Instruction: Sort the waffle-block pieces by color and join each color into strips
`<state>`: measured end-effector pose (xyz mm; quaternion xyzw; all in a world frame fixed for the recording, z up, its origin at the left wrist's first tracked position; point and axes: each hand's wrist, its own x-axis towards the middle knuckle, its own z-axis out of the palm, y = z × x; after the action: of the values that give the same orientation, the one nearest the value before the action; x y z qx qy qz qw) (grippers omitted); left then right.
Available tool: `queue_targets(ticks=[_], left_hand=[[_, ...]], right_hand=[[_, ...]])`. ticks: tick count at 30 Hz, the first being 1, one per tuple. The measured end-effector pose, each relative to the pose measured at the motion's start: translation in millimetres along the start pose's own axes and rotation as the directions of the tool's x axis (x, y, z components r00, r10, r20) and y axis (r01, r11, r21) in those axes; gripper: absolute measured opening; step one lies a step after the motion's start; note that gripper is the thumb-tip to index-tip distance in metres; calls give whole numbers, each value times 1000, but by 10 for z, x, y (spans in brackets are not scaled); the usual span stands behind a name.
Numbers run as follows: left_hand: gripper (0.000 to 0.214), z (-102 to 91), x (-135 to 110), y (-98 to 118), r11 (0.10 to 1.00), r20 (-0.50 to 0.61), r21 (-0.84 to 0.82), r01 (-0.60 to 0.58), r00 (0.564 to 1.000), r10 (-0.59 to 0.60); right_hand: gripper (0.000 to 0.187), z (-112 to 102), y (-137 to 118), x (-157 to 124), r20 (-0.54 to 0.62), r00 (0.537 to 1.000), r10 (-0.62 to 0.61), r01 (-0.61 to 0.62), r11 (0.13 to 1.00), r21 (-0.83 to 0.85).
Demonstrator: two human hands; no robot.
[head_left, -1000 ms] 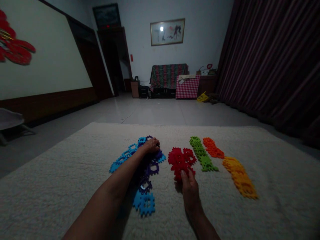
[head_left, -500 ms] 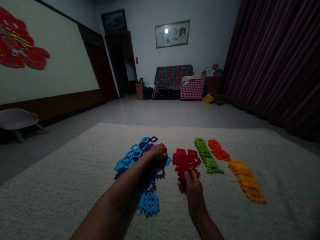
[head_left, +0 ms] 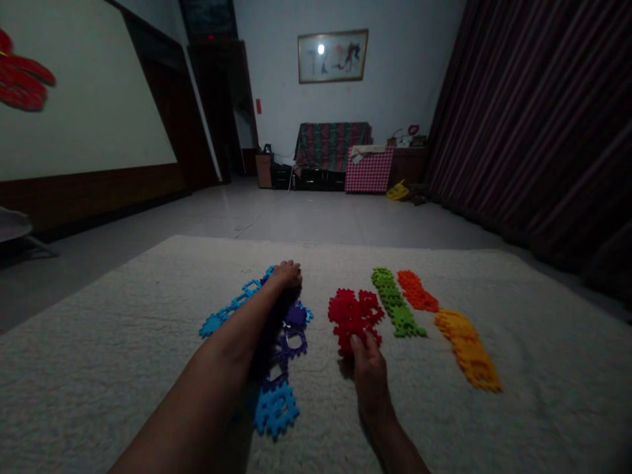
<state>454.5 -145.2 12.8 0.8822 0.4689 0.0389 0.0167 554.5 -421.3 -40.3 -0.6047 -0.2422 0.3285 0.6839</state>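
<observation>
My right hand [head_left: 368, 362] grips the near edge of a cluster of red interlocking plastic pieces [head_left: 353, 319], its thumb on top. Stretched out to the far end of the blue and purple pieces is my left hand [head_left: 289, 273], fingers curled downward and closed; whatever they hold is hidden. Under and beside the left forearm lie purple pieces [head_left: 295, 315]. Light blue pieces [head_left: 214, 322] run along its left side, and a brighter blue piece [head_left: 276, 409] lies nearest to me. The forearm covers part of this group.
On the right of the pale mat [head_left: 444, 434] are rows of green pieces [head_left: 395, 303], orange pieces [head_left: 417, 291] and yellow pieces [head_left: 469, 349]. Tiled floor [head_left: 320, 217] stretches beyond to a cloth-covered cabinet [head_left: 330, 148]. A dark curtain [head_left: 533, 118] hangs at right, and part of a stool [head_left: 14, 227] shows at left.
My left hand has moved from the middle right of the purple pieces to their far end. My right hand keeps its hold on the red pieces. The view has shifted slightly right.
</observation>
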Motion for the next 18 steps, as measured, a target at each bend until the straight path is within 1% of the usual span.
queue_targets(ticks=[3, 6, 8, 11, 13, 15, 17, 18], left_hand=[[43, 22, -55, -76, 999, 60, 10, 31, 998, -31], [44, -37, -107, -80, 997, 84, 24, 73, 994, -75], [40, -91, -129, -10, 992, 91, 38, 119, 988, -122], [35, -121, -201, 193, 986, 93, 41, 163, 982, -167], [36, -93, -301, 332, 989, 85, 25, 143, 986, -145], [37, -52, -425, 416, 994, 81, 5, 108, 991, -108], [35, -35, -530, 422, 995, 97, -15, 99, 991, -97], [33, -45, -567, 401, 994, 107, -23, 110, 988, -107]], right_hand=[[51, 5, -9, -6, 6, 1000, 8, -8, 1000, 16], [53, 4, 7, 8, 8, 1000, 17, -17, 999, 34], [55, 5, 23, 23, 5, 1000, 31, -31, 999, 39], [57, 13, 33, 29, -4, 999, 49, -48, 998, 42], [56, 21, 24, 17, -23, 999, 46, -45, 999, 31], [54, 22, 0, 13, -35, 999, 35, -35, 999, 6], [53, 5, -38, 48, -40, 999, 3, -5, 1000, -31], [52, -13, -63, 91, -45, 998, -38, 36, 998, -54]])
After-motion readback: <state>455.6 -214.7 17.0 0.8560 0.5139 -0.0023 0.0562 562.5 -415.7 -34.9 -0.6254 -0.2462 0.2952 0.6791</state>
